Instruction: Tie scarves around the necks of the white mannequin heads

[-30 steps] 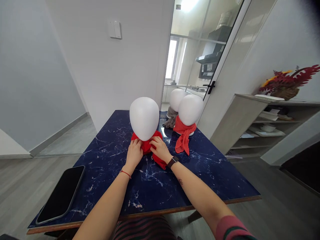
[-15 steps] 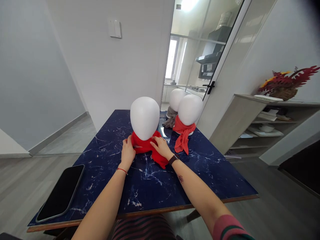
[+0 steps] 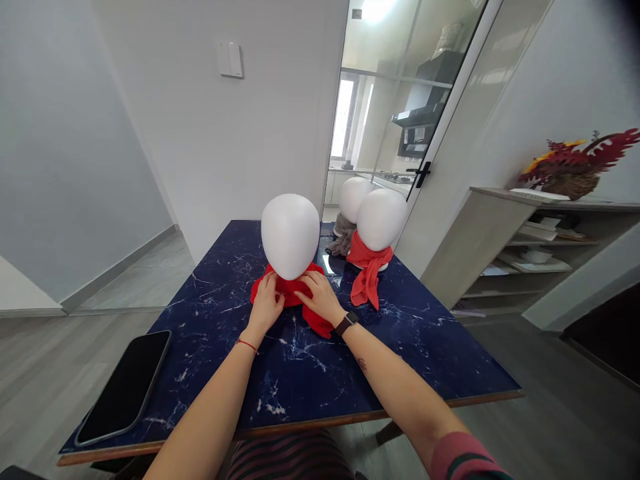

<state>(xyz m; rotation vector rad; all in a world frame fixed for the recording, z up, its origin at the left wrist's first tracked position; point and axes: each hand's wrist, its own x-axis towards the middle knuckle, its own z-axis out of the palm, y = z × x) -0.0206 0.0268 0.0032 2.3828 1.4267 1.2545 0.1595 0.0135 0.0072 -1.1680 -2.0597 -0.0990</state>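
A smooth white mannequin head (image 3: 290,235) stands upright in the middle of the table. Around its neck lies a bright red scarf (image 3: 316,323), one end spread on the tabletop toward me. My left hand (image 3: 267,305) grips the scarf at the front left of the neck, fingers bent into the cloth. On the front right, my right hand (image 3: 321,298) has its fingers curled on the same scarf, below the head's chin. The folds between my fingers are partly hidden by my hands.
Behind to the right stand a mannequin head (image 3: 382,220) with a coral-red knotted scarf (image 3: 369,267) and another with a grey scarf (image 3: 342,238). A large phone (image 3: 125,387) lies at the left of the dark blue marbled table (image 3: 400,363). A shelf unit (image 3: 500,220) is beyond.
My left hand has moved right, from the scarf's left side toward the front of the neck. More red cloth now shows at the left. My right hand has shifted slightly left.
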